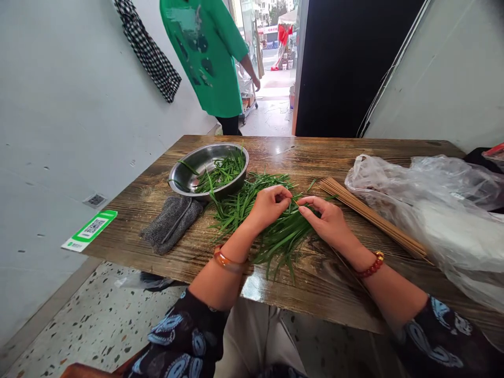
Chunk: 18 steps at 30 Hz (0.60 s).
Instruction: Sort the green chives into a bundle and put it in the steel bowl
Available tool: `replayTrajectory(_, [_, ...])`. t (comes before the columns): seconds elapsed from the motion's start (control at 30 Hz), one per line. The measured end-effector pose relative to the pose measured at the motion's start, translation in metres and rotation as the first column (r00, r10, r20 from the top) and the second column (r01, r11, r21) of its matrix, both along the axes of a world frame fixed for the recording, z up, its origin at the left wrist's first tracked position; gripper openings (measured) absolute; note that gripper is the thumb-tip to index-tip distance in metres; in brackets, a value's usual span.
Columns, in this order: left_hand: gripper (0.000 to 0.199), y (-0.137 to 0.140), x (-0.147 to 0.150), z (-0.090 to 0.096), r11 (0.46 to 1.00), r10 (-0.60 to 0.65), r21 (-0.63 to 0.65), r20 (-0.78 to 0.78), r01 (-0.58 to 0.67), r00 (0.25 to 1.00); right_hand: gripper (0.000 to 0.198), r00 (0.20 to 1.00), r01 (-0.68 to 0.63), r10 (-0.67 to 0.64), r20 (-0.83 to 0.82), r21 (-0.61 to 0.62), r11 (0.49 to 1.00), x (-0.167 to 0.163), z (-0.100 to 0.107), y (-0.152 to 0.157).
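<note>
A brown wood-grained table (pixel 326 149) carries a round silver metal bowl (pixel 233 187); before it, a dark-grey cloth (pixel 173 224); just right, long green leaves (pixel 236 206); farther right, thin brown sticks (pixel 366 214) and clear plastic bags (pixel 449 220).

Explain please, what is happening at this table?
Someone is working over a pile of long green leaves on a wooden table. The left hand and right hand have their fingertips close together; what they pinch is too small to tell. Farther back, on the left, a metal bowl holds more leaves. To the right, a bundle of thin sticks lies beside plastic bags.
</note>
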State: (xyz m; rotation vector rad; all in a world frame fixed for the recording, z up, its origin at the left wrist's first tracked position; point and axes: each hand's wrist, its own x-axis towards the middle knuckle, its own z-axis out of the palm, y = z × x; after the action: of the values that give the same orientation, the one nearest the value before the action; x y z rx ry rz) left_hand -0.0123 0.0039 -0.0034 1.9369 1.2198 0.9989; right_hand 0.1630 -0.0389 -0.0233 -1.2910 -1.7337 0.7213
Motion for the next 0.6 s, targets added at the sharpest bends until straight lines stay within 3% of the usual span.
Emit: replayTrajectory(0.6, [0.003, -0.0038, 0.0018, 0.0020, 0.994, -0.053, -0.089, 0.075, 0.060, 0.996, 0.024, 1.000, 0.019, -0.019, -0.005, 0.018, 1.000, 0.0005, -0.0010, 0.0004])
